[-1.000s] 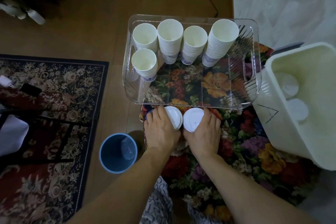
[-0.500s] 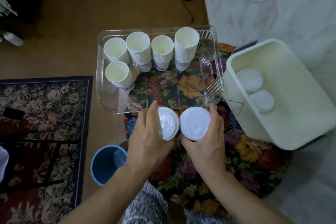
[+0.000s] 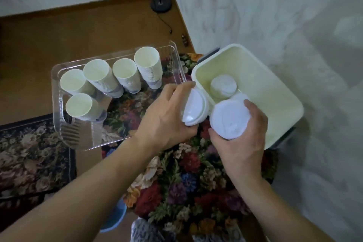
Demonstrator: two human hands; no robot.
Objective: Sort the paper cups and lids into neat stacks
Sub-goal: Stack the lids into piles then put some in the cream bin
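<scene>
Floral cloth [image 3: 182, 188]: nearest the camera, a flower-patterned cover on the bench, under both forearms.
Left hand [image 3: 167, 118]: fingers and thumb curled round a stack of white lids [image 3: 194, 109], tilted on edge so the top lid faces right.
Right hand [image 3: 241, 139]: wrapped round a second lid stack [image 3: 228, 119] from below, its top lid facing up toward the camera.
Position of the two stacks: side by side, just apart, held above the cloth at the near-left corner of the white bin [image 3: 279, 102].
White bin: on the bench to the right, holding a further pile of lids [image 3: 223, 86] near its left wall; another lid edge shows just behind the right hand's stack.
Clear tray [image 3: 59, 112]: left of the bin, beyond the left hand.
Paper cups [image 3: 102, 77]: five nested stacks inside the tray, four along its far side and one nearer at the left, all leaning.
Lamp base [image 3: 161, 5]: on the floor by the far wall.
</scene>
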